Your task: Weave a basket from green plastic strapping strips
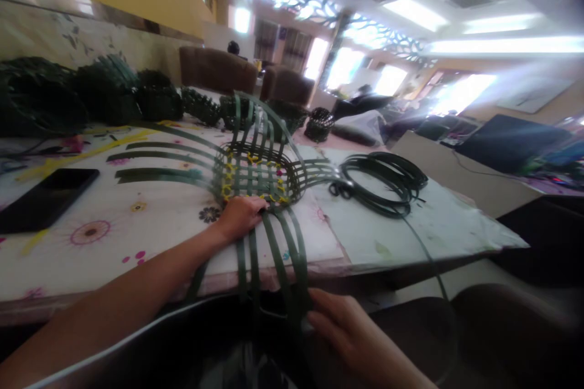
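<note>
A half-woven basket of flat green strips, with yellow strip ties around its base, lies on the table. Loose strip ends fan out from it to the left, the back, the right and over the near table edge. My left hand is closed on the basket's near rim, fingers curled over the weave. Lower down, my right hand has its fingers together at a dangling green strip, seemingly pinching it; the fingertips are partly hidden.
A coil of green strip lies right of the basket, one strand hanging off the table. Scissors rest beside the coil. A black phone lies at the left. Several dark green baskets line the back. Brown chairs stand beyond.
</note>
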### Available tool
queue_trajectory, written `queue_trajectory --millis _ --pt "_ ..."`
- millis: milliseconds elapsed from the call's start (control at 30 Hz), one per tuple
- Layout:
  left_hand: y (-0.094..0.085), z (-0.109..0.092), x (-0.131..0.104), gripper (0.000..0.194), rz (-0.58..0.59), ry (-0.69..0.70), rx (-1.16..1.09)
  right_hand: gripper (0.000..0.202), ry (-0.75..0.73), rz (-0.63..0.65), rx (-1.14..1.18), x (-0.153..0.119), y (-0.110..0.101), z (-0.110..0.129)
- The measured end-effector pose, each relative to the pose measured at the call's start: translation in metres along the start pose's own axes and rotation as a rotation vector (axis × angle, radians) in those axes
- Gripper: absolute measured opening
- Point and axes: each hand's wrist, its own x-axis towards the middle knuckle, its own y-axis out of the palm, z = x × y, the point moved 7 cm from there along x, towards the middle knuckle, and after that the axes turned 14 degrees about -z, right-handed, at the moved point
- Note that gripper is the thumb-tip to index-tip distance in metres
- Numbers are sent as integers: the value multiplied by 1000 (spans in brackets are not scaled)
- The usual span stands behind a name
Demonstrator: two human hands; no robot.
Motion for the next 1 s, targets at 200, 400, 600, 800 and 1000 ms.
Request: queue_trajectory --millis 200,400,600,800,1000 --pt "-2 3 2 27 -10 -70 -19 38 24 236 422 -18 65 40" --pt "-3 1 1 22 3 -40 -2 24 -121 127 80 -21 28 66" --pt "-5 -1 1 22 2 -13 8 27 -608 -566 -1018 -6 -98 108" --pt "-5 2 1 23 -11 -34 -14 33 -530 -894 -1510 61 -177 77" --pt "-4 0 0 22 -15 3 3 31 -376 -889 -1431 109 -195 26"
